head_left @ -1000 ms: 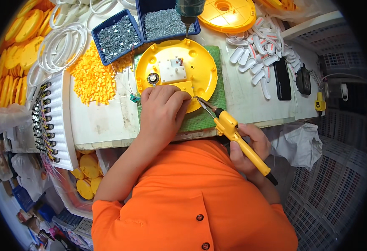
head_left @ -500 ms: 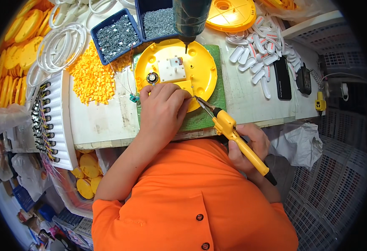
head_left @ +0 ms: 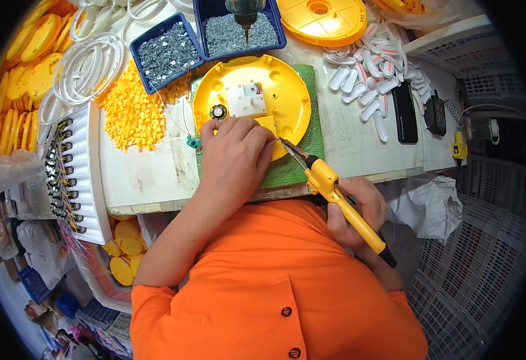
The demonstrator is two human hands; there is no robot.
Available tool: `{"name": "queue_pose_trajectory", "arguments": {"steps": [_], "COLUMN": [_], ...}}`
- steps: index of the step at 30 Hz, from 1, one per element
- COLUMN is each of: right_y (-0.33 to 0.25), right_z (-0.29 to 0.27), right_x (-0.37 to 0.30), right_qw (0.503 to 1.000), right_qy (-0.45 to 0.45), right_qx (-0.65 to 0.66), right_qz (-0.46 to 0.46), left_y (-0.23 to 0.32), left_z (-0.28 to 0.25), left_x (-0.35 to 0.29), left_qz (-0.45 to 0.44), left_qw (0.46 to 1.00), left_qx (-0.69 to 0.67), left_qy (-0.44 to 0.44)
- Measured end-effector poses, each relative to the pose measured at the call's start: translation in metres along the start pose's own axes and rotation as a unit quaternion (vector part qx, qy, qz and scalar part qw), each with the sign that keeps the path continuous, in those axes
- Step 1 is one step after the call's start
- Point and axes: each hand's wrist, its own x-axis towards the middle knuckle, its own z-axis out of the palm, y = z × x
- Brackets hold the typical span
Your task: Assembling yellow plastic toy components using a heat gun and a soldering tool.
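Observation:
A round yellow plastic shell (head_left: 297,111) lies open side up on a green mat (head_left: 284,174). Inside it sit a white box-shaped unit (head_left: 245,102) and a small round black part (head_left: 218,112). My left hand (head_left: 236,156) rests on the shell's near side, fingers curled and pressed together; whatever they pinch is hidden beneath them. In my right hand (head_left: 365,204) is a yellow soldering gun (head_left: 323,177), its tip touching or close to the shell's near edge beside my left fingertips. A small green circuit board (head_left: 193,142) on thin wires lies left of my left hand.
Blue bins of small metal parts (head_left: 167,51) (head_left: 242,36) stand behind the shell, an electric screwdriver (head_left: 245,15) hanging above. Small yellow pieces (head_left: 132,108) are heaped left, beside a white foam rack (head_left: 89,174). White handle-shaped parts (head_left: 371,78) and a black flat case (head_left: 404,114) lie right.
The hanging screwdriver has swung away from over the shell, up and a little left, over the bin. Both my hands, the soldering gun and the shell stay almost where they were.

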Motion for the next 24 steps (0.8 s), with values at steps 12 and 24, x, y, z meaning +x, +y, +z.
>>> {"name": "queue_pose_trajectory", "arguments": {"steps": [12,24], "right_y": [0.000,0.002], "right_z": [0.000,-0.003], "right_x": [0.006,-0.008], "right_qw": [0.999,1.000], "right_qy": [-0.006,0.025], "right_qx": [0.014,-0.009], "right_qz": [-0.034,0.008], "left_y": [0.000,-0.001], "left_z": [0.001,0.001], "left_x": [0.000,0.001], "left_qz": [-0.003,0.001], "left_qw": [1.000,1.000], "left_qx": [0.004,0.005], "left_qy": [0.006,0.003]}}
